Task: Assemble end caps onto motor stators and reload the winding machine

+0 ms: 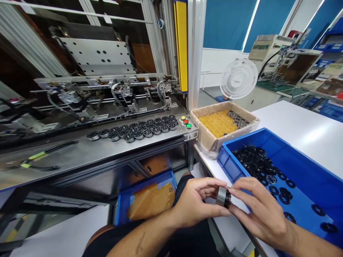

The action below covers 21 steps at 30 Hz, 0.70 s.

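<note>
My left hand (199,200) grips a stator core (222,197), a short grey metal cylinder with a black toothed plastic end, between thumb and fingers. Fingertips of my right hand (261,210) pinch the black end from the other side. Beside my right hand is a blue bin (278,141) with many loose black plastic rings (254,160), heaped toward its far left corner and scattered over its floor. Rows of similar black-and-grey cores (139,132) stand on the machine's metal ledge. Fingers hide part of the held core.
A plastic-lined carton (207,142) holds yellow material and more cores behind the bin. Pliers (45,155) lie on the ledge's left. A button box (189,128) sits at its right end. Below is another blue bin (120,207) with brown sheet. A fan (238,78) stands behind.
</note>
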Tool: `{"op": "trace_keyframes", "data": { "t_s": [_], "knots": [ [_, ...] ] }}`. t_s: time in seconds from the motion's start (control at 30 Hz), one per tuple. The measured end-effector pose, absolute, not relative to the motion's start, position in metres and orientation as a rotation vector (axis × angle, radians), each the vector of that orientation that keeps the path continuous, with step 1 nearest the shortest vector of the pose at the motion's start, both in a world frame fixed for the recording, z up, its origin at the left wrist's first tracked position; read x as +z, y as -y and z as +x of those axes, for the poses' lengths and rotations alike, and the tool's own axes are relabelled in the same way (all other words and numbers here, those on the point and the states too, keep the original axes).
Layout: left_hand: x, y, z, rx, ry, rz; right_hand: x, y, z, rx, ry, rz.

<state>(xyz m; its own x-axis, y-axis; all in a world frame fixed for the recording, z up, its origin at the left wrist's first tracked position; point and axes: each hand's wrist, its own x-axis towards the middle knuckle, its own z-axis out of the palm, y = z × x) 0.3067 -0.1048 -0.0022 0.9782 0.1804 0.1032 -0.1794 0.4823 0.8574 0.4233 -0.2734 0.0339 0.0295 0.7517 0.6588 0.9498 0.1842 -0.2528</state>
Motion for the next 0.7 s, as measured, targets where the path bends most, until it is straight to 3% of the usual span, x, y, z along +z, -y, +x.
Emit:
{"op": "trace_keyframes", "data": {
  "t_s": [0.37, 0.7],
  "knots": [
    [-0.002, 0.103, 0.308, 0.147, -0.108, 1.057, 0.038, 0.269, 0.426, -0.528, 1.842, -1.597],
    [-0.007, 0.112, 0.289, 0.138, -0.140, 1.414, 0.035, 0.267, 0.426, -0.528, 1.799, -1.589]
  ]
}}
